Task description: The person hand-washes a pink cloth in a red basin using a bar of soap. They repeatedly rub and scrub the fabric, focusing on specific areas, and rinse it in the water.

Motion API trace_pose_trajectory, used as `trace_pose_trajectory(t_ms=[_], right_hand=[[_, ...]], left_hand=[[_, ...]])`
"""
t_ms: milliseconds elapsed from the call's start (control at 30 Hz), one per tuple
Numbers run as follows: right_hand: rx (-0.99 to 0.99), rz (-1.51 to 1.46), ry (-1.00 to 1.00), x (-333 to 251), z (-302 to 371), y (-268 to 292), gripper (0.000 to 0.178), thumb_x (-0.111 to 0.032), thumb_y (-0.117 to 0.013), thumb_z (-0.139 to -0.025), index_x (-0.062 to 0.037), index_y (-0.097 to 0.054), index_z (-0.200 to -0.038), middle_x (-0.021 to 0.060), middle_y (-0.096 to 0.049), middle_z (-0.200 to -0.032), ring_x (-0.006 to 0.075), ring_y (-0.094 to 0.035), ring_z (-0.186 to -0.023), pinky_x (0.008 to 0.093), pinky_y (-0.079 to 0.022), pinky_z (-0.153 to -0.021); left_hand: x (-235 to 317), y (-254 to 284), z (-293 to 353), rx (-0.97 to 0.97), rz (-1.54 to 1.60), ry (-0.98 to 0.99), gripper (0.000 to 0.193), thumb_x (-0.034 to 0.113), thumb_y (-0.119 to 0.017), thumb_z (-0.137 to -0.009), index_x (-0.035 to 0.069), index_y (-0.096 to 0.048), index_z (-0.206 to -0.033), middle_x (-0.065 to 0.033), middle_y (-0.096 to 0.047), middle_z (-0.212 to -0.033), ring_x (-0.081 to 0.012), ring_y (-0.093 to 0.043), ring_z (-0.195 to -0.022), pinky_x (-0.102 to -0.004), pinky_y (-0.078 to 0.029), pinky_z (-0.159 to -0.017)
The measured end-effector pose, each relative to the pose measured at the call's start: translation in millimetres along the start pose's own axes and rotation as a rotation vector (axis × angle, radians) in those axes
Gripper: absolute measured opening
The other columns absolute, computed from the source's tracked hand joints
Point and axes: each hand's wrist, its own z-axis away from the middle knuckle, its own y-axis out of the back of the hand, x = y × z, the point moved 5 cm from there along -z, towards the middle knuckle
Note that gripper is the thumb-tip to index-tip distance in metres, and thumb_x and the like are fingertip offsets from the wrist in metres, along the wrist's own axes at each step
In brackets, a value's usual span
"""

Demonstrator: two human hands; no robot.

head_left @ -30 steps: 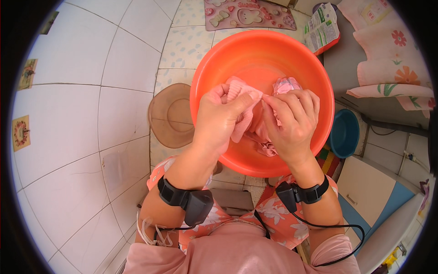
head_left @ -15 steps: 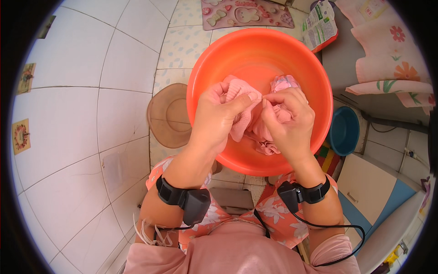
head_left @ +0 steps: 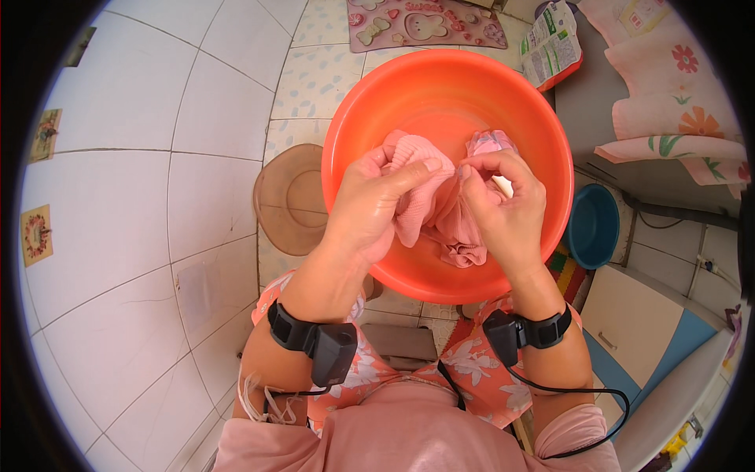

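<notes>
A large orange basin [head_left: 543,259] sits in front of me with a wet-looking pink ribbed garment [head_left: 425,189] bunched in it. My left hand [head_left: 373,193] is closed on the garment's left part, thumb on top, lifting it above the basin floor. Thumb and forefinger of my right hand [head_left: 507,197] pinch at the garment's edge, just right of the left thumb. A small white patch shows between the right hand's fingers; I cannot tell what it is. Behind the right hand lies a pink and lilac patterned cloth [head_left: 489,141], partly hidden.
A brown lid-like disc [head_left: 295,200] stands left of the basin, near the white tiled wall [head_left: 212,204]. To the right are a blue basin [head_left: 594,226] and a cabinet [head_left: 629,322]. A printed mat [head_left: 425,27] and a packet [head_left: 552,47] lie beyond. Black straps and cables are on my forearms.
My right hand has shifted slightly to the right, away from the left thumb, and the cloth between them looks a little more drawn out. The left hand has barely moved.
</notes>
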Motion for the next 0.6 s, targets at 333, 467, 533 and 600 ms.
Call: trace_pose_trajectory(t_ms=[333, 467, 533, 600], right_hand=[[-0.4, -0.79, -0.512, 8, -3, -25, 0.026, -0.012, -0.052, -0.088, -0.0009, -0.052, -0.112, 0.0044, -0.053, -0.109, 0.0121, -0.048, -0.103, 0.0255, -0.037, -0.089], [-0.534, -0.626, -0.384, 19, -2, -15, 0.022, -0.014, -0.052, -0.09, -0.0004, -0.051, -0.108, 0.0028, -0.054, -0.099, 0.0096, -0.05, -0.091, 0.0258, -0.043, -0.079], [-0.475, -0.534, -0.276, 13, -8, -6, 0.017, -0.015, -0.052, -0.091, -0.0014, -0.052, -0.101, 0.001, -0.054, -0.093, 0.0075, -0.049, -0.087, 0.0245, -0.042, -0.077], [-0.448, -0.521, -0.282, 12, -7, -8, 0.015, -0.015, -0.051, -0.091, -0.0016, -0.051, -0.099, 0.0007, -0.054, -0.091, 0.0072, -0.049, -0.086, 0.0239, -0.042, -0.076]], left_hand=[[4, 3, 3, -0.215, -0.118, 0.078, 0.039, 0.005, -0.062, -0.079, -0.003, -0.045, -0.112, -0.0099, -0.058, -0.101, -0.0151, -0.059, -0.089, -0.0283, -0.048, -0.078], [14, 5, 0, -0.321, -0.192, 0.11, 0.042, 0.0, -0.063, -0.075, -0.002, -0.044, -0.112, -0.01, -0.058, -0.101, -0.0145, -0.059, -0.088, -0.0275, -0.049, -0.076], [19, 5, 1, -0.324, -0.221, 0.11, 0.043, -0.002, -0.063, -0.074, -0.002, -0.044, -0.112, -0.0097, -0.058, -0.101, -0.0143, -0.06, -0.088, -0.0271, -0.049, -0.075], [22, 7, 2, -0.276, -0.421, 0.095, 0.042, -0.004, -0.063, -0.072, -0.002, -0.045, -0.11, -0.0091, -0.059, -0.099, -0.0128, -0.06, -0.086, -0.0258, -0.049, -0.074]])
